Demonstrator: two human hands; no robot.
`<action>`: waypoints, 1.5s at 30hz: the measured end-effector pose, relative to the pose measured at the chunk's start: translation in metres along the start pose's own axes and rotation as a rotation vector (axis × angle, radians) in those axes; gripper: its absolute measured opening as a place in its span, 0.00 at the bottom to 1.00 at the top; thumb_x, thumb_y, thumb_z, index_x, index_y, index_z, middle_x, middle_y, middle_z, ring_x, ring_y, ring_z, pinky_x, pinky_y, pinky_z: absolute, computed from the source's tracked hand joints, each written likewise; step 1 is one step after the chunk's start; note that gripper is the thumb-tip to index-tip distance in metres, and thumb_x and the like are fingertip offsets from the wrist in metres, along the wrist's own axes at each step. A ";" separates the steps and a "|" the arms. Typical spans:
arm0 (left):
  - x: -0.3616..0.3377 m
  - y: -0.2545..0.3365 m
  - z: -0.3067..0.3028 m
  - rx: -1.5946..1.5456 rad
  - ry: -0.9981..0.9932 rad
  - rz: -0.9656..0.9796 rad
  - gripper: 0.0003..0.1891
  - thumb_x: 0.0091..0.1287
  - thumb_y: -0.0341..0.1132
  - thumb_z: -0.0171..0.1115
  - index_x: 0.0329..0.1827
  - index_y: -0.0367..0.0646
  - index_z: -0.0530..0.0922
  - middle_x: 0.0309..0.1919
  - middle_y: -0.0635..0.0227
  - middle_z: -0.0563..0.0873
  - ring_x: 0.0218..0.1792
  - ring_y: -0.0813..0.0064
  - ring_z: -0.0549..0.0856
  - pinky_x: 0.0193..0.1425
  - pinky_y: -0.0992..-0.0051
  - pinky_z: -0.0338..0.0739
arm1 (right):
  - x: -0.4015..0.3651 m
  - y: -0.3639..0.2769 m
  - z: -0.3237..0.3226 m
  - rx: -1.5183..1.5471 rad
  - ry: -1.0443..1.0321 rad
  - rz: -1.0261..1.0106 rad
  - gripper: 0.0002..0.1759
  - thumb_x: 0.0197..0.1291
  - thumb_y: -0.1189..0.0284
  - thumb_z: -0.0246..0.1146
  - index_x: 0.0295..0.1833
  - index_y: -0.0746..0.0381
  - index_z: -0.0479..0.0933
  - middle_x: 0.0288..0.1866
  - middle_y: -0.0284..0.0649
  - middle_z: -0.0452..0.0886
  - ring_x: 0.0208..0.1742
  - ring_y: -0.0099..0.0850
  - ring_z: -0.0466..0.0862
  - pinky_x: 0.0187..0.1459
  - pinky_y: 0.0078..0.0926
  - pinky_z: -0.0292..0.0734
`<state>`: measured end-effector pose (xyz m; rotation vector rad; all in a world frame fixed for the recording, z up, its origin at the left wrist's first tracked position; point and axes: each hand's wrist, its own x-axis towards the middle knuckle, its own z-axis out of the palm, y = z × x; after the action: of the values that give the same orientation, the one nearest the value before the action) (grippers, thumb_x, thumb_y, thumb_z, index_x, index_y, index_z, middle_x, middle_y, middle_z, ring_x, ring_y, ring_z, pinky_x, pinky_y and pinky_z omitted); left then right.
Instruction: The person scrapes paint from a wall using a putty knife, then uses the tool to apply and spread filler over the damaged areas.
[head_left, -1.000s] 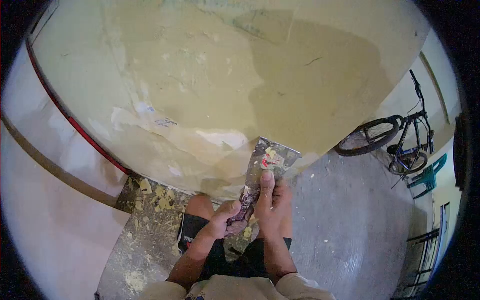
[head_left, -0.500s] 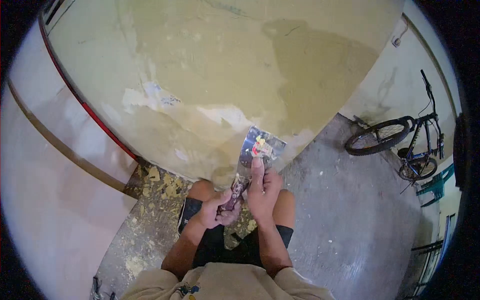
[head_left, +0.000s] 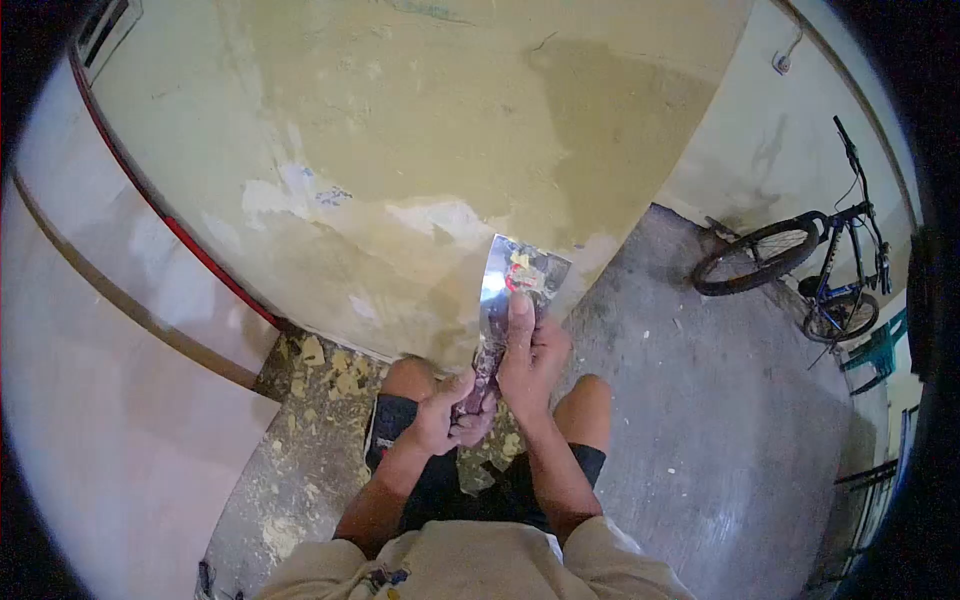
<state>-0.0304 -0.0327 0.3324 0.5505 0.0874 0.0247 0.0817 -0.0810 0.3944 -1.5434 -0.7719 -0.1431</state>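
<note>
A wide metal scraper with flakes of paint and a red mark on its blade points up at the wall, its blade tilted slightly. My left hand is wrapped round its dark, stained handle. Higher up, my right hand has its thumb pressed on the blade's face, with the other fingers curled at the blade's side and partly hidden. Behind the blade stands the yellowish wall, with pale bare patches.
Paint chips litter the floor by the wall's foot, left of my knees. A bicycle leans at the right, near a green chair. A pale panel fills the left side.
The view has shifted a little. My right thumb and the scraper appear slightly higher in the frame, with both hands keeping their hold.
</note>
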 end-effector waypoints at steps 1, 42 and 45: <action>-0.002 0.000 0.002 0.003 0.006 0.002 0.25 0.64 0.60 0.47 0.31 0.44 0.71 0.12 0.78 0.63 0.09 0.85 0.58 0.12 0.83 0.51 | -0.003 0.003 0.002 0.006 -0.001 0.002 0.17 0.65 0.66 0.53 0.28 0.67 0.73 0.14 0.42 0.70 0.16 0.28 0.68 0.21 0.30 0.62; 0.000 0.002 0.022 0.947 0.398 0.640 0.24 0.71 0.47 0.44 0.57 0.33 0.66 0.49 0.57 0.78 0.50 0.68 0.79 0.52 0.75 0.71 | -0.118 0.031 -0.041 0.301 -0.361 0.242 0.15 0.68 0.62 0.47 0.45 0.64 0.68 0.28 0.31 0.71 0.24 0.16 0.67 0.24 0.15 0.63; 0.014 0.052 0.066 0.496 0.271 0.462 0.24 0.70 0.48 0.46 0.57 0.35 0.67 0.44 0.56 0.82 0.38 0.72 0.84 0.38 0.80 0.76 | -0.113 0.028 -0.040 0.242 -0.324 0.129 0.14 0.66 0.63 0.50 0.48 0.63 0.66 0.28 0.32 0.71 0.23 0.17 0.68 0.23 0.15 0.64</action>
<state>-0.0103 -0.0217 0.4143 1.0524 0.2322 0.5402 0.0257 -0.1590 0.3176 -1.3949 -0.9039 0.2942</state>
